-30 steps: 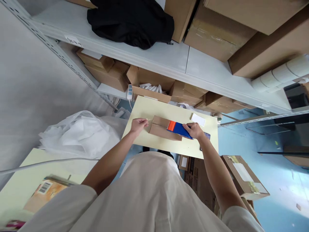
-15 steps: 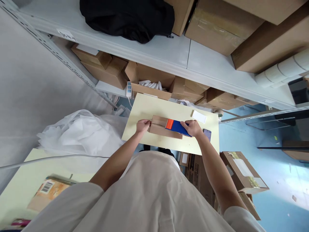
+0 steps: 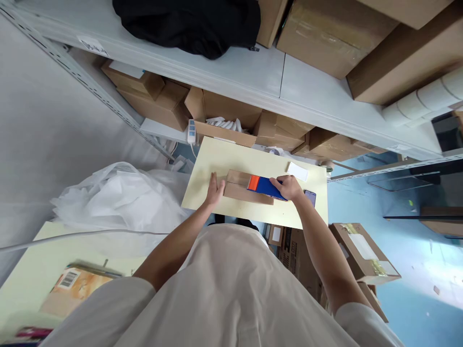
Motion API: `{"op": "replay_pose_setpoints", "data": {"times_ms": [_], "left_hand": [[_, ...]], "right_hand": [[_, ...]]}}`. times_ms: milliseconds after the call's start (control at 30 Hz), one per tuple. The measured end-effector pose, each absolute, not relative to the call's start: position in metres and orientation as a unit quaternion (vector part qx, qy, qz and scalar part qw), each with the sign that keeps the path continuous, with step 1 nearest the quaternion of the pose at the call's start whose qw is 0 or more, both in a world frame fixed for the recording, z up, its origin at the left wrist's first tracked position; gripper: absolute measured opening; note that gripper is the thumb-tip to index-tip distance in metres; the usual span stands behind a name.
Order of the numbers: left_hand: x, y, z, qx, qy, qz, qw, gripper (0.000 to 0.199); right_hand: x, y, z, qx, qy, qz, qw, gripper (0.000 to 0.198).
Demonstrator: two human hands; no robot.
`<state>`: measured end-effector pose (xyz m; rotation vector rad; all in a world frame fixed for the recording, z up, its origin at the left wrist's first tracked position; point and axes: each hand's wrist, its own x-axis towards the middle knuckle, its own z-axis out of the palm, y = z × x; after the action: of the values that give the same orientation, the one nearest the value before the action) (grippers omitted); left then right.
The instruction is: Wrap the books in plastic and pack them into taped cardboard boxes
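A long, narrow cardboard box (image 3: 238,192) lies on the pale yellow table (image 3: 197,193) in front of me. My left hand (image 3: 214,191) is at the box's left end, fingers stretched out and thumb apart, with its palm side against or very close to that end. In my right hand (image 3: 289,187) is a blue tape dispenser (image 3: 268,187) with an orange front flap. The dispenser lies along the right part of the box top, orange end toward the left. Its underside is hidden.
On the table's right side lie a white flat piece (image 3: 297,171) and a phone (image 3: 310,197). Behind the table, an open carton (image 3: 226,134) sits under the grey shelf (image 3: 231,72). White plastic sheeting (image 3: 123,195) is heaped at left; cartons (image 3: 363,253) are stacked at right.
My left hand has let go of the box's left end and opened, its fingers now stretched out beside it. My right hand and the tape dispenser have hardly moved.
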<state>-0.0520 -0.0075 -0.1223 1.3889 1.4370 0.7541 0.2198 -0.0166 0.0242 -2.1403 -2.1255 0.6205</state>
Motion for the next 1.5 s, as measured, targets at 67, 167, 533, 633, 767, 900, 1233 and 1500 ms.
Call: {"op": "replay_pose_setpoints", "data": {"times_ms": [67, 167, 533, 633, 767, 900, 1233, 1500], "left_hand": [[-0.049, -0.004, -0.107, 0.698, 0.525, 0.254, 0.415, 0.106], [-0.038, 0.003, -0.088, 0.852, 0.43, 0.112, 0.276, 0.13], [-0.027, 0.008, -0.082, 0.863, 0.462, 0.017, 0.203, 0.128], [-0.025, 0.008, -0.081, 0.859, 0.465, 0.032, 0.214, 0.127], [-0.023, 0.008, -0.078, 0.852, 0.474, 0.031, 0.219, 0.126], [-0.011, 0.002, -0.071, 0.842, 0.497, 0.018, 0.209, 0.127], [0.088, -0.012, -0.07, 0.878, 0.429, -0.042, 0.209, 0.125], [0.085, -0.011, -0.073, 0.866, 0.448, -0.063, 0.213, 0.126]], "right_hand": [[0.222, -0.017, 0.025, -0.692, -0.692, 0.205, 0.029, 0.06], [0.223, -0.014, 0.026, -0.688, -0.691, 0.219, 0.016, 0.06], [0.262, -0.015, 0.026, -0.674, -0.696, 0.245, -0.035, 0.054], [0.308, -0.031, 0.012, -0.675, -0.686, 0.272, -0.015, 0.056], [0.346, -0.044, -0.016, -0.676, -0.67, 0.306, 0.015, 0.053], [0.352, -0.038, -0.036, -0.661, -0.676, 0.324, 0.04, 0.052], [0.333, 0.006, -0.057, -0.609, -0.699, 0.362, 0.098, 0.053], [0.363, 0.003, -0.079, -0.57, -0.695, 0.426, 0.104, 0.054]]}}
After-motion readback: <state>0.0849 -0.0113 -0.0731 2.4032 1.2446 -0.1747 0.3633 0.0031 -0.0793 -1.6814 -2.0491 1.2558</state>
